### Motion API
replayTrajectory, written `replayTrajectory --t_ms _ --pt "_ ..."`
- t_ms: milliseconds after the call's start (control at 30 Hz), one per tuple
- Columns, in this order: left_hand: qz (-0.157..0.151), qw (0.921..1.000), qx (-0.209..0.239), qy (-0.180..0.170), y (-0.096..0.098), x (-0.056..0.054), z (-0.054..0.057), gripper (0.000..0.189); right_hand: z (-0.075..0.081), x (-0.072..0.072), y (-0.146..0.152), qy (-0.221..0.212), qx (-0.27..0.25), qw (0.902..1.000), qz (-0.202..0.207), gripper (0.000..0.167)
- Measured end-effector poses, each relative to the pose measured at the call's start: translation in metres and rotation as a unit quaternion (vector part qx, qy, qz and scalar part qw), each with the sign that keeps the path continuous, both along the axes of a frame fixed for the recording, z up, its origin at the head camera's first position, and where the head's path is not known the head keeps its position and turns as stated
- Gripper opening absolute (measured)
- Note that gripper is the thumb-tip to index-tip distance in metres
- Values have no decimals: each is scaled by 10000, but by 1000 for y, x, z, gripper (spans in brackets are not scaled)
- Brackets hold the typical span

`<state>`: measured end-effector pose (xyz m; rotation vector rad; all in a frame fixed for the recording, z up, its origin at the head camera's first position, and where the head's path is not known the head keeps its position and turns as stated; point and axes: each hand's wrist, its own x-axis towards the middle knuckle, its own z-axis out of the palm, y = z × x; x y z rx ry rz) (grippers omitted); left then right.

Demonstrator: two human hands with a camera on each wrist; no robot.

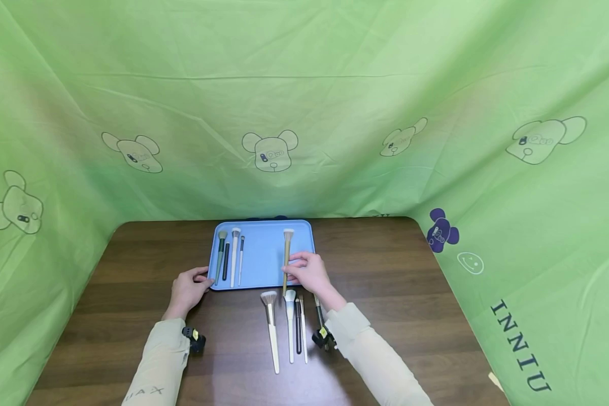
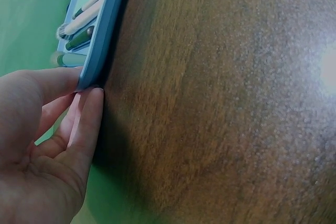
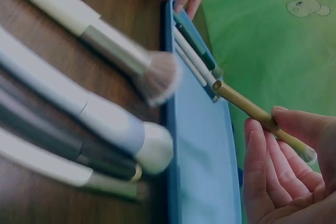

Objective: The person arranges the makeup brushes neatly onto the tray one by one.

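Note:
My right hand (image 1: pixel 310 272) pinches a makeup brush (image 1: pixel 287 239) with a tan handle between thumb and fingers, over the right part of a blue tray (image 1: pixel 264 256). The brush's pale bristles point away from me in the head view, and its handle end overlaps the tray's near rim. At the tray's near left corner, my left hand (image 1: pixel 189 290) grips the rim (image 2: pixel 100 51), thumb above and fingers below. Inside the tray's left side lie a green brush (image 1: pixel 220 256), a short black brush (image 1: pixel 225 261), a white brush (image 1: pixel 234 256) and a thin white brush (image 1: pixel 241 259).
On the wooden table (image 1: pixel 147 259), nearer me, lie a large white-handled brush (image 1: pixel 272 338), a white brush with bluish bristles (image 1: pixel 291 332), a black brush (image 1: pixel 298 327) and a thin pale brush (image 1: pixel 304 335). Another dark brush (image 1: pixel 318 309) is partly hidden beneath my right wrist. Green cloth (image 1: pixel 269 113) surrounds the table.

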<state>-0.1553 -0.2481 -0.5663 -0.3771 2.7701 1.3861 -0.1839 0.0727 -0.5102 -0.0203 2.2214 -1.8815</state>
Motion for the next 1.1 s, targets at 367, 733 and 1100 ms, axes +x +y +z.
replayTrajectory --t_ms 367,733,1100 --pt "27 10000 -7 51 0 -1 -1 41 -6 -21 -32 -230 -322 9992 -47 32" --pt "10 9999 22 143 -1 1 -2 40 -8 -44 -62 -393 -190 9989 -168 29" --pt "31 10000 -10 93 -2 -1 -5 41 -6 -61 -84 -497 69 9987 -99 26"
